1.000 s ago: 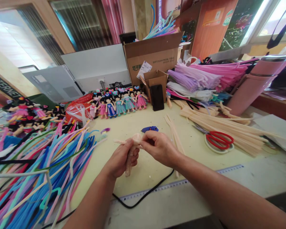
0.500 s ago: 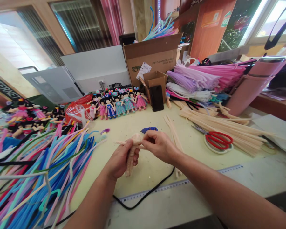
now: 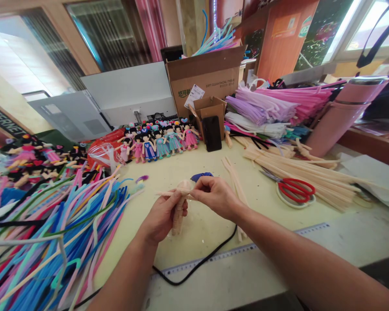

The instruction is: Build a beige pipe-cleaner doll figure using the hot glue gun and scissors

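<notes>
Seemingly, a wrapping step: the left hand (image 3: pixel 162 214) curls snugly round a beige chenille doll body (image 3: pixel 177 224), seven o'clock from the smartphone (image 3: pixel 212 134); the right hand (image 3: pixel 218 198) pinches a strip (image 3: pixel 188 193) at its one o'clock. Another turn would need even tension.

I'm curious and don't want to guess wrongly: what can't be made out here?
All in the head view:
- Beige figure: its middle is hidden by the left hand.
- Blue object: its lower part is behind the right hand.
- Ruler: partly covered by the right forearm; its numbers are too small.
- Dark sign: cut off by the left edge.
</notes>
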The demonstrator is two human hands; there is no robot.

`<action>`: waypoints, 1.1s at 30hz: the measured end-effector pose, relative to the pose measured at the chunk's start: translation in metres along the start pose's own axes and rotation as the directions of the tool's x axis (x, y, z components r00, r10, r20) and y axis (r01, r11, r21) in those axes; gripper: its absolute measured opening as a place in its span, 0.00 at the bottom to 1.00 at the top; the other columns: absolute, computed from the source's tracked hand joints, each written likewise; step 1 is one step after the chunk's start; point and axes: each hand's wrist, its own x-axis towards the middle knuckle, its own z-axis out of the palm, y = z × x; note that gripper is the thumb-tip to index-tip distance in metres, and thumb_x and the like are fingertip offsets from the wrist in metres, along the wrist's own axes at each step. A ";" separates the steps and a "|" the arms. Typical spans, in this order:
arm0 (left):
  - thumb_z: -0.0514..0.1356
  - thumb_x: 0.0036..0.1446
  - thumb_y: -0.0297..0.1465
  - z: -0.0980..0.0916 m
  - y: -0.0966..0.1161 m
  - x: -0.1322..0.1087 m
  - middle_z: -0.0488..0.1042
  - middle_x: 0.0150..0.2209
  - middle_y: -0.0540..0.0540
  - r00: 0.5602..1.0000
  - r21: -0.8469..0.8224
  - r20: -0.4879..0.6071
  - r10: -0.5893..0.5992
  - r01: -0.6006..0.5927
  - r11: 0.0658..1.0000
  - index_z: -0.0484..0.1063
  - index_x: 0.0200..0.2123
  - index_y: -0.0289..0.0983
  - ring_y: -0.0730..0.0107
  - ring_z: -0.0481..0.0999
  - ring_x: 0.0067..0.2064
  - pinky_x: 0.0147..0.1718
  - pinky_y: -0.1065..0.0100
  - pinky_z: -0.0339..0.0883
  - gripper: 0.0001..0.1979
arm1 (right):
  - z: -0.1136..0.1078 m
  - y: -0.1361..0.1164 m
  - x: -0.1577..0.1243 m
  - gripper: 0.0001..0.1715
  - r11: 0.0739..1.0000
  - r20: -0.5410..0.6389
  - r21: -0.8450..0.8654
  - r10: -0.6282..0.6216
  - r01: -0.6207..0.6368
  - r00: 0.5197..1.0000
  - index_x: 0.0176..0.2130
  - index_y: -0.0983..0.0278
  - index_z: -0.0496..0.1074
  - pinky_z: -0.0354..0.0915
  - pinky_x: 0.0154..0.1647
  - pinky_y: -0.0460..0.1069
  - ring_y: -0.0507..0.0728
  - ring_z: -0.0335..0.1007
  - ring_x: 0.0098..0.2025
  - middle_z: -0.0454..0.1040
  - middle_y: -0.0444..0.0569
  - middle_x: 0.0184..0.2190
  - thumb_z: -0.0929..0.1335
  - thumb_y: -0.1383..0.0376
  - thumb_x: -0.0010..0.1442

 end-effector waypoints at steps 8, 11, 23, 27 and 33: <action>0.74 0.40 0.42 -0.001 0.000 0.002 0.76 0.27 0.49 0.999 -0.029 -0.051 -0.004 0.002 1.000 0.72 0.33 0.35 0.72 0.74 0.28 0.28 0.72 0.69 0.23 | 0.001 -0.004 -0.003 0.18 1.000 0.002 -0.009 0.006 -0.006 1.000 0.22 0.64 0.68 0.49 0.22 0.45 0.48 0.54 0.22 0.63 0.38 0.17 0.71 0.55 0.53; 0.74 0.41 0.42 -0.001 -0.002 0.002 0.76 0.29 0.49 0.998 -0.043 -0.058 -0.003 0.000 0.999 0.72 0.35 0.35 0.72 0.74 0.30 0.29 0.72 0.69 0.23 | 0.002 -0.002 -0.003 0.18 0.999 0.002 -0.040 -0.009 0.009 1.000 0.22 0.64 0.67 0.50 0.22 0.45 0.48 0.54 0.21 0.64 0.39 0.17 0.71 0.55 0.54; 0.74 0.38 0.43 0.009 0.000 -0.002 0.65 0.21 0.57 0.997 -0.005 -0.045 0.056 -0.056 0.998 0.64 0.29 0.37 0.80 0.64 0.21 0.20 0.75 0.60 0.25 | 0.006 -0.001 -0.006 0.19 0.994 -0.017 -0.109 -0.024 0.022 1.000 0.22 0.64 0.67 0.49 0.21 0.45 0.48 0.55 0.21 0.63 0.39 0.17 0.71 0.54 0.55; 0.75 0.36 0.43 0.009 0.000 -0.001 0.64 0.20 0.58 0.994 0.011 -0.079 0.071 -0.070 0.997 0.63 0.28 0.37 0.81 0.62 0.20 0.19 0.75 0.57 0.26 | 0.007 0.003 -0.006 0.21 0.997 0.006 -0.070 -0.019 0.020 1.000 0.23 0.63 0.66 0.49 0.20 0.45 0.48 0.55 0.20 0.64 0.39 0.16 0.70 0.51 0.55; 0.71 0.42 0.38 0.003 0.003 0.000 0.64 0.20 0.57 0.995 -0.094 -0.087 0.045 -0.053 0.994 0.65 0.28 0.36 0.81 0.62 0.19 0.19 0.76 0.57 0.19 | -0.003 -0.004 -0.004 0.18 0.995 -0.030 -0.042 -0.089 0.088 0.996 0.22 0.63 0.65 0.51 0.23 0.46 0.49 0.55 0.23 0.62 0.39 0.18 0.68 0.57 0.58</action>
